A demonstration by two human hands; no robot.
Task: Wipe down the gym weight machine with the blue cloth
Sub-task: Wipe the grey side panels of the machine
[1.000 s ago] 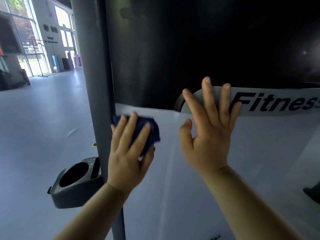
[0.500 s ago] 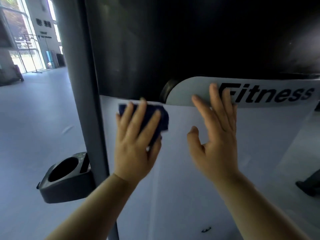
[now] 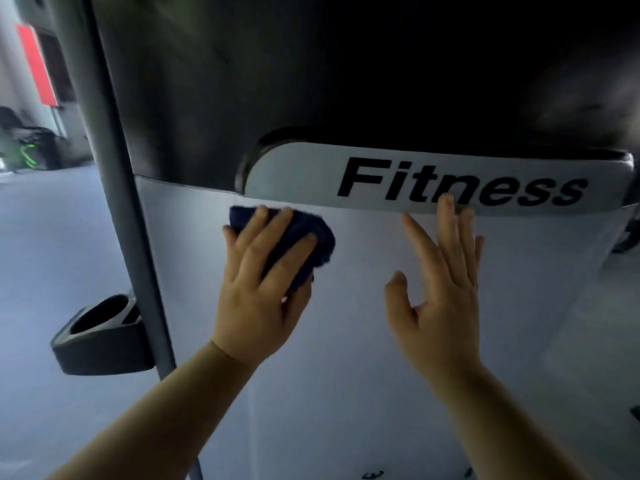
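The weight machine fills the view: a pale grey panel (image 3: 363,358) under a dark upper shroud (image 3: 311,81), with a strip (image 3: 294,174) lettered "Fitness" between them. My left hand (image 3: 259,306) presses the dark blue cloth (image 3: 311,237) flat against the pale panel just below the strip's left end, fingers spread and straight over it. Only the cloth's upper and right edges show past the fingers. My right hand (image 3: 440,306) lies flat on the panel to the right, apart from the cloth, with its fingertips at the strip's lower edge under the lettering.
A grey upright post (image 3: 121,168) runs down the machine's left edge. A black cup holder (image 3: 100,337) sticks out from the post at lower left. Grey gym floor (image 3: 41,237) stretches away on the left, with dark equipment far back.
My left hand has slid the cloth rightward along the panel, away from the post. The right hand has shifted right, from the strip's left end to under the lettering. The view has moved closer.
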